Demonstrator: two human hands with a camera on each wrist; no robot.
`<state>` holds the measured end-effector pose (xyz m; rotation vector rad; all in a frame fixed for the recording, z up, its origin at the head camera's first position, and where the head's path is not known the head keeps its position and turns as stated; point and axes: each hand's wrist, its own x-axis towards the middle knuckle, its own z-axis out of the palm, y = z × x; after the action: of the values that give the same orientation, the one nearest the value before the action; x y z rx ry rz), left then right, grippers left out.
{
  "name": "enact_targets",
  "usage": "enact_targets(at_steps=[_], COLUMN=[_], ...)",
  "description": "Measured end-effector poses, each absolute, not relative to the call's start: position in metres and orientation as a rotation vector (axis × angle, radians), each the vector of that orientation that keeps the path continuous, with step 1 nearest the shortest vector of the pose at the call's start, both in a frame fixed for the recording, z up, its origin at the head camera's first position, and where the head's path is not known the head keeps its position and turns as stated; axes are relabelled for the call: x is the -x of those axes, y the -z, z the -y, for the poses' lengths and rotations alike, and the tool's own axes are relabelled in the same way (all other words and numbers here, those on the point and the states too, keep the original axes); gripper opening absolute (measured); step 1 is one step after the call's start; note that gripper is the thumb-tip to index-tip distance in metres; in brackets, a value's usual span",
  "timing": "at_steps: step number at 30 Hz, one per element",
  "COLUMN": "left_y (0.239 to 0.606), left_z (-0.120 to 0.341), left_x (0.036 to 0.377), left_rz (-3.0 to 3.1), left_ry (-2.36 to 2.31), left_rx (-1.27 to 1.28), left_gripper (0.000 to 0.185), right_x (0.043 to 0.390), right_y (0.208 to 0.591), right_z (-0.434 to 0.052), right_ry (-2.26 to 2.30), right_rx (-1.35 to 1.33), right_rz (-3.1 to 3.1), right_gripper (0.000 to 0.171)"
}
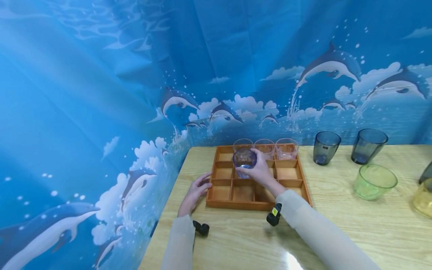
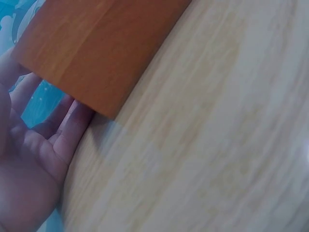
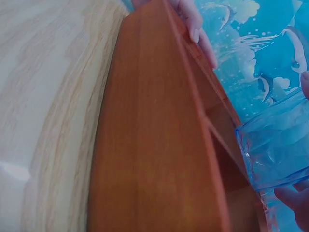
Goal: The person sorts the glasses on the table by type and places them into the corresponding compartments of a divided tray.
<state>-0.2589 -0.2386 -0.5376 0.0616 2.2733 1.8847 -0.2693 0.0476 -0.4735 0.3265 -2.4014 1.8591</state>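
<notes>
A wooden tray [image 1: 257, 204] divided into square compartments sits on the table. Three clear pinkish glasses [image 1: 264, 147] stand in its back row. My right hand [image 1: 258, 170] grips a clear blue glass [image 1: 244, 159] above the tray's second row, left of centre. That blue glass [image 3: 277, 145] shows at the right edge of the right wrist view, over the tray [image 3: 154, 145]. My left hand [image 1: 197, 189] rests with straight fingers against the tray's left side. In the left wrist view its fingers [image 2: 67, 130] touch the tray wall [image 2: 91, 48].
Two dark grey glasses [image 1: 325, 147] [image 1: 368, 145] stand at the back right of the light wooden table [image 1: 354, 225]. A green glass [image 1: 374, 181] and a yellow one [image 1: 423, 198] are further right. A blue dolphin-print sheet [image 1: 101, 112] hangs behind and left.
</notes>
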Motion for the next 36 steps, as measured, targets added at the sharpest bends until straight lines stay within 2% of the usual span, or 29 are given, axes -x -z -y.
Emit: enact_targets(at_steps=[7, 15, 21, 28, 36], left_y=[0.536, 0.531, 0.517, 0.537, 0.539], left_z=[0.239, 0.238, 0.236, 0.237, 0.237], left_x=[0.258, 0.257, 0.25, 0.257, 0.258], left_rz=[-2.245, -2.219, -2.216, -2.275, -2.248], left_ry=[-1.887, -1.902, -1.896, -1.902, -1.931], left_rx=[-0.075, -0.07, -0.095, -0.085, -0.055], left_gripper=[0.048, 0.047, 0.048, 0.045, 0.045], right_x=[0.272, 0.275, 0.275, 0.271, 0.26], right_y=[0.48, 0.486, 0.486, 0.483, 0.478], right_z=[-0.048, -0.048, -0.05, -0.06, -0.081], right_ry=[-1.876, -1.911, -1.892, -1.911, -1.938], right_rx=[-0.372, -0.508, -0.543, -0.504, -0.448], right_rz=[2.403, 2.314, 2.3, 2.324, 2.333], right_gripper=[0.099, 0.081, 0.082, 0.079, 0.072])
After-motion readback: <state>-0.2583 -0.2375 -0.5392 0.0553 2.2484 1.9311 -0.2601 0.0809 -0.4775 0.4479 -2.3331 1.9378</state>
